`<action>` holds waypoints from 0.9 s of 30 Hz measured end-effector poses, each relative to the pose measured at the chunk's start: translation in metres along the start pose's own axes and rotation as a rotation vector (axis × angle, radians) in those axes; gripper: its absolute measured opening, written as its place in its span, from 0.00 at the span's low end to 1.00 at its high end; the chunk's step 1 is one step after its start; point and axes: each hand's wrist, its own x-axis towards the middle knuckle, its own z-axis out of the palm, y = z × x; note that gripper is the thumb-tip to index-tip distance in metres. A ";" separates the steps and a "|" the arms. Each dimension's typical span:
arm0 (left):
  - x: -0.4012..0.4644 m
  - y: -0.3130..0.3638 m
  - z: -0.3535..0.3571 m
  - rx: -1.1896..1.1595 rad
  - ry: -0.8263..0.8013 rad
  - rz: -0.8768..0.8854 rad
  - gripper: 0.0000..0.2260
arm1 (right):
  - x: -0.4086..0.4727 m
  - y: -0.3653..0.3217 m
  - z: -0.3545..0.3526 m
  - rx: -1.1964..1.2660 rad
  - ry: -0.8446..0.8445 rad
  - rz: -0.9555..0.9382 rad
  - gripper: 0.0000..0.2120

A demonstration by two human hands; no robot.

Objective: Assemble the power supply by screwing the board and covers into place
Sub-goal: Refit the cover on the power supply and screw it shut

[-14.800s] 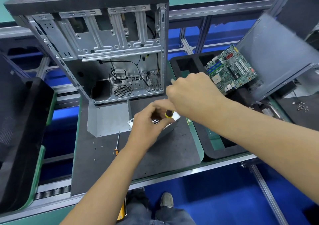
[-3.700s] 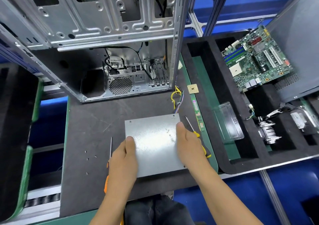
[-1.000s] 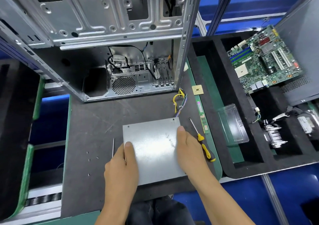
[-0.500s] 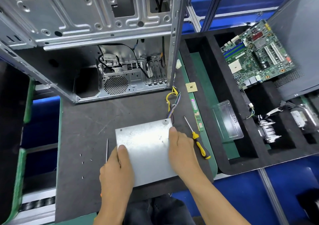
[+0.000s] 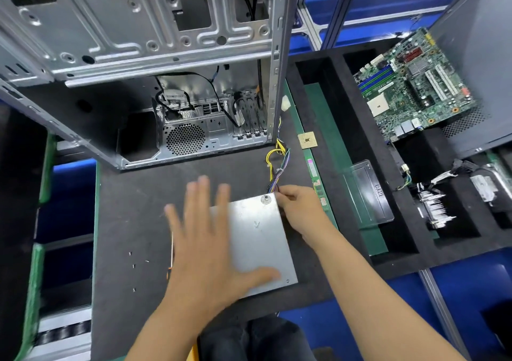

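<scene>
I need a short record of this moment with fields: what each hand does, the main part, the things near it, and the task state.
left hand: open, fingers spread, blurred, over the metal cover
right hand: at the cover's far right corner, fingers curled by the wire bundle; grip unclear
cover: flat on the black mat, one screw in the far right corner
nearby: loose screws on the mat, computer case behind
task state: not finished

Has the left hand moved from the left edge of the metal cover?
Yes. The left hand now lies spread, blurred, over the metal cover, further right, toward its middle.
</scene>
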 end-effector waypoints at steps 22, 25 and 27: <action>0.026 0.021 -0.022 0.347 -0.358 0.372 0.60 | 0.027 -0.024 -0.010 -0.197 -0.060 -0.071 0.15; 0.026 0.018 -0.025 0.320 -0.356 0.384 0.60 | 0.028 -0.027 -0.010 -0.171 -0.047 -0.044 0.11; 0.025 0.015 -0.028 0.304 -0.351 0.391 0.61 | 0.029 -0.030 -0.012 -0.173 -0.075 -0.024 0.08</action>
